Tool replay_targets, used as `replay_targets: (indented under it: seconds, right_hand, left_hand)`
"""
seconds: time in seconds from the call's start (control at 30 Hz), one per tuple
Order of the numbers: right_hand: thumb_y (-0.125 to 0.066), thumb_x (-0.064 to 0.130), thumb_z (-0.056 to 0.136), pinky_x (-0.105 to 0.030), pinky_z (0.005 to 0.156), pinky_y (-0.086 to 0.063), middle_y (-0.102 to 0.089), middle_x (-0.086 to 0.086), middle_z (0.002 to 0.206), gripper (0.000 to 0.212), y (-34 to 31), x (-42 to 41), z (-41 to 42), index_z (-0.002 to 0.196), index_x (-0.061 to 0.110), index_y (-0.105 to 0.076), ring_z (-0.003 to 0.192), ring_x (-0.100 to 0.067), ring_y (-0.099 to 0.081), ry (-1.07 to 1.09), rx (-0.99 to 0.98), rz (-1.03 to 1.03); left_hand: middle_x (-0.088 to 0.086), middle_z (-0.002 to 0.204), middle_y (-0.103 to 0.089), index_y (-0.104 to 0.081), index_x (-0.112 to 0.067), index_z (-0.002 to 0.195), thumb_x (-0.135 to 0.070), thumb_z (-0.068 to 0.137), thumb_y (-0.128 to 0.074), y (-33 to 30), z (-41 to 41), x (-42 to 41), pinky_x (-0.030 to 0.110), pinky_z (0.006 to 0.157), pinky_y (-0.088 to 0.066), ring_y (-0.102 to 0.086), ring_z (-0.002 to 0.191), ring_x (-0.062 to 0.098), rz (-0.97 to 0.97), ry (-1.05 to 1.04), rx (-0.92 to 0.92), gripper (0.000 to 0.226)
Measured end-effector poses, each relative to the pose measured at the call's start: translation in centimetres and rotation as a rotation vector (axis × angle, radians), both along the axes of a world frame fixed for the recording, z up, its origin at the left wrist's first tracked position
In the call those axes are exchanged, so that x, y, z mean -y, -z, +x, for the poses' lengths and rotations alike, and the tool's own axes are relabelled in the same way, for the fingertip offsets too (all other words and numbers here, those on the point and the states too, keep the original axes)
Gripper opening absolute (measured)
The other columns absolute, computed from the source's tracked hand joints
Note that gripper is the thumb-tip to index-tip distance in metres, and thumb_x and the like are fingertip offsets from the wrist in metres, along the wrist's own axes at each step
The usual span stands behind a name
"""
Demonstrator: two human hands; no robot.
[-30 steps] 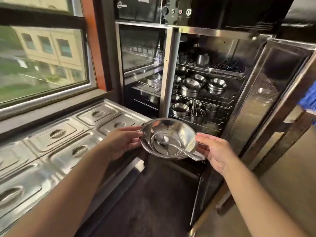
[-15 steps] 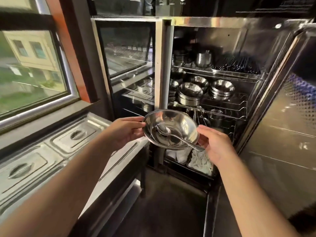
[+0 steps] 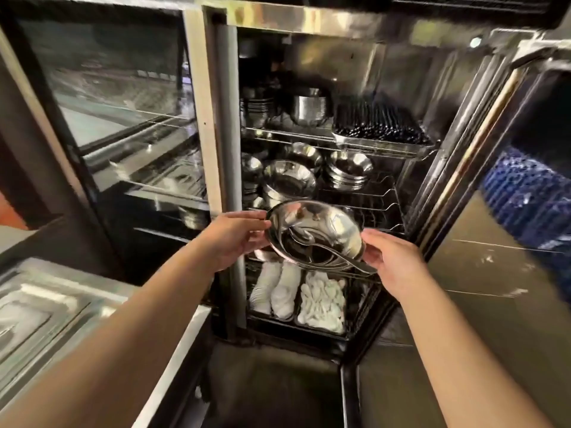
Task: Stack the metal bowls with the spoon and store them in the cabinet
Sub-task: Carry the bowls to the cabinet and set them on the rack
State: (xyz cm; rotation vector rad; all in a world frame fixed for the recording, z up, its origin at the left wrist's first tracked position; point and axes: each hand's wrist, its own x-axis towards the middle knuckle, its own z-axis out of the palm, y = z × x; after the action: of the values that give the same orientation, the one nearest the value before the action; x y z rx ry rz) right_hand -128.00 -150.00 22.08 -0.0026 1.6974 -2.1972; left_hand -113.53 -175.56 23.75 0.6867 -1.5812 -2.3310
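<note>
Both hands hold a shiny stack of metal bowls (image 3: pixel 336 225) in front of the open cabinet (image 3: pixel 278 20). My left hand (image 3: pixel 234 237) grips the left rim and my right hand (image 3: pixel 392 261) holds the right rim. A metal spoon (image 3: pixel 327 247) lies inside the top bowl, its handle sticking out over the rim toward my right hand. The stack hovers at the front of the cabinet's right half, just below the wire shelf (image 3: pixel 383 205) that carries other bowl stacks (image 3: pixel 347 168).
The cabinet's glass door (image 3: pixel 509 242) stands open on the right. The upper shelf holds pots (image 3: pixel 309 108) and a tray of dark utensils (image 3: pixel 380 128). White items fill bins (image 3: pixel 321 301) at the bottom. A steel counter with lidded pans (image 3: pixel 40 307) is at lower left.
I have come closer to the cabinet and the bowl stack has moved forward and up to the shelf opening. Both hands keep the same hold; the window has left the view.
</note>
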Motion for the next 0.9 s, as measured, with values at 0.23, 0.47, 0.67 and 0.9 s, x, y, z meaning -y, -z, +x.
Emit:
replay_targets:
  seconds: [0.23, 0.47, 0.67, 0.9]
  right_hand:
    - [-0.068, -0.004, 0.091, -0.021, 0.052, -0.059, -0.078, -0.004, 0.067, 0.009, -0.9, 3.3, -8.4, 0.094, 0.004, -0.072, 0.056, -0.010, -0.073, 0.179, 0.005, 0.070]
    - [-0.069, -0.006, 0.090, -0.020, 0.051, -0.057, -0.077, -0.010, 0.072, 0.011, -0.8, 3.0, -14.8, 0.096, 0.003, -0.071, 0.058, -0.013, -0.074, 0.314, 0.002, 0.157]
    - [-0.074, -0.002, 0.085, -0.027, 0.060, -0.059, -0.078, -0.016, 0.082, 0.010, 1.3, 1.8, -20.6, 0.094, 0.004, -0.074, 0.070, -0.020, -0.075, 0.371, 0.028, 0.259]
    - [-0.082, 0.018, 0.076, -0.046, 0.088, -0.061, -0.080, -0.014, 0.082, 0.011, 2.6, 2.5, -25.2, 0.079, 0.008, -0.076, 0.088, -0.031, -0.077, 0.315, 0.111, 0.333]
  left_hand:
    - [0.015, 0.090, -0.076, -0.065, -0.003, 0.106, 0.004, 0.090, -0.064, 0.3, -13.0, 4.5, 0.033, 0.068, -0.062, -0.074, 0.075, 0.023, 0.013, 0.202, 0.014, 0.018]
    - [0.016, 0.106, -0.076, -0.071, 0.001, 0.109, -0.009, 0.090, -0.065, 0.2, -22.0, 4.9, 0.027, 0.074, -0.059, -0.072, 0.099, 0.026, -0.052, 0.424, 0.057, 0.022]
    - [0.006, 0.093, -0.077, -0.074, -0.008, 0.092, -0.012, 0.093, -0.061, 1.3, -27.9, 2.7, 0.026, 0.072, -0.059, -0.070, 0.088, 0.017, -0.072, 0.441, 0.156, 0.013]
    - [0.020, 0.106, -0.070, -0.070, -0.003, 0.103, -0.013, 0.096, -0.055, 2.8, -32.1, 0.2, 0.044, 0.100, -0.053, -0.062, 0.096, 0.024, -0.054, 0.332, 0.240, 0.019]
